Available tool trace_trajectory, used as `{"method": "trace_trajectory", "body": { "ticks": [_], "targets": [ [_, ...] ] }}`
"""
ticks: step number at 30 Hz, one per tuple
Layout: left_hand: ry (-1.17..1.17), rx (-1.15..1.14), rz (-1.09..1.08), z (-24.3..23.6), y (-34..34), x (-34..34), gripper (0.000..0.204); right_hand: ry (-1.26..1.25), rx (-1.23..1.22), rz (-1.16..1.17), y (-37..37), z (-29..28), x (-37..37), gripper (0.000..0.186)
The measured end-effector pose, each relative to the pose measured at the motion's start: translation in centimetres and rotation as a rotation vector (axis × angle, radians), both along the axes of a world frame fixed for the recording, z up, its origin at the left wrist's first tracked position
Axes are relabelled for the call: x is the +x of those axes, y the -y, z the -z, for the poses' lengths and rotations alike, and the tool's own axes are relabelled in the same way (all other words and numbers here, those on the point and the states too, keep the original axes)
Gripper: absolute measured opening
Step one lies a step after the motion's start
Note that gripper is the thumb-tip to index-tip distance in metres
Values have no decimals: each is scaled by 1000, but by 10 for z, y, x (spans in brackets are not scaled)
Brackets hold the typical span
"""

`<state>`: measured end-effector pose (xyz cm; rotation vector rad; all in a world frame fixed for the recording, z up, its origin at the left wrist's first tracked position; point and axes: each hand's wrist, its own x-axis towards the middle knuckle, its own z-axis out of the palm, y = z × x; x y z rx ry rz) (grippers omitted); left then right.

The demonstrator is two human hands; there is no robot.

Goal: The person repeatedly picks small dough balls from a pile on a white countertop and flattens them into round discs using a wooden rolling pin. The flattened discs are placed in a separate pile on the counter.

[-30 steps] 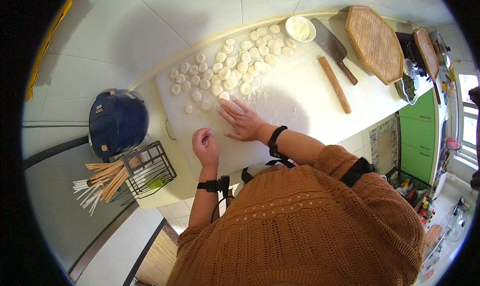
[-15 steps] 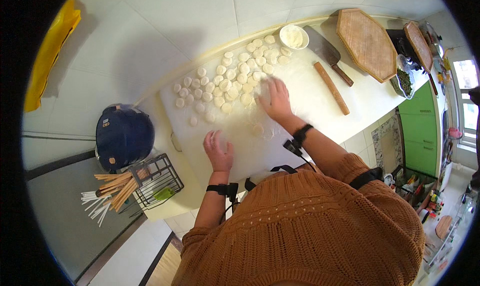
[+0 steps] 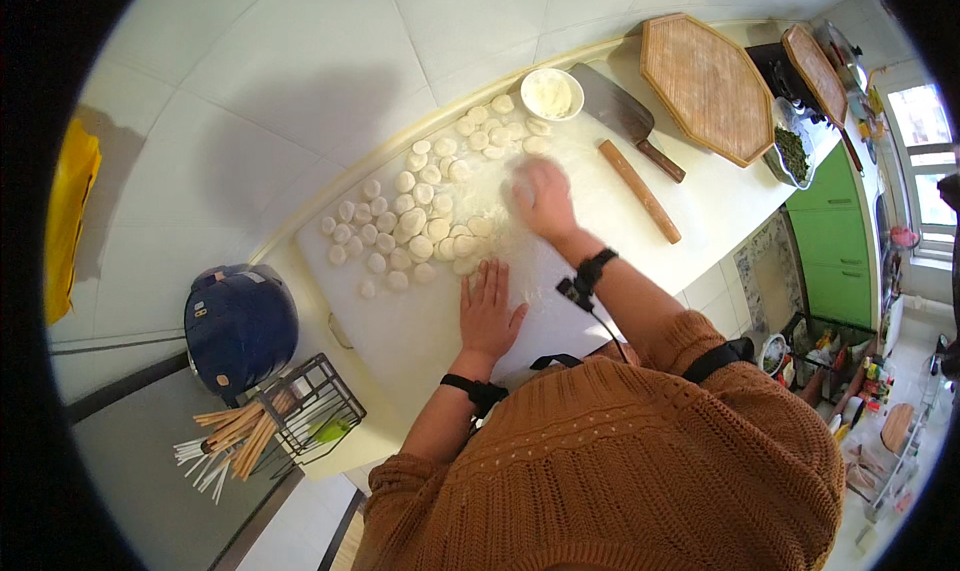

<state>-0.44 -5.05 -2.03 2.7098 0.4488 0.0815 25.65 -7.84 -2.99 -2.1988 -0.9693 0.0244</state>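
My left hand (image 3: pixel 488 311) lies palm down with fingers extended on the white board (image 3: pixel 395 346), and the flattened dough rounds (image 3: pixel 411 221) are spread ahead of it and off to its left, the nearest right at its fingertips. My right hand (image 3: pixel 541 196), blurred, is over the floured surface to the right of the main cluster; I cannot tell whether it grips anything. Beyond it stands a white bowl (image 3: pixel 578 99) of pale powder, with a rolling pin (image 3: pixel 640 191) to its right.
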Motion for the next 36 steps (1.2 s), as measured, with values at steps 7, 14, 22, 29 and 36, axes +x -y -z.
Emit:
{"method": "trace_trajectory", "body": {
  "ticks": [7,14,22,29,36],
  "targets": [
    [167,-167,-88,2,-3,3,82,-352,-134,14,-14,-15,45,26],
    [132,-34,-64,4,-1,-3,74,235,113,48,-42,-17,35,47],
    [75,9,87,2,-2,5,70,-471,31,-360,-72,-10,19,61],
    [137,-40,19,2,-1,3,70,199,96,-27,-92,-16,58,49],
    [160,-70,-9,3,-2,2,72,-28,6,-118,-89,-13,55,45]
  ]
}}
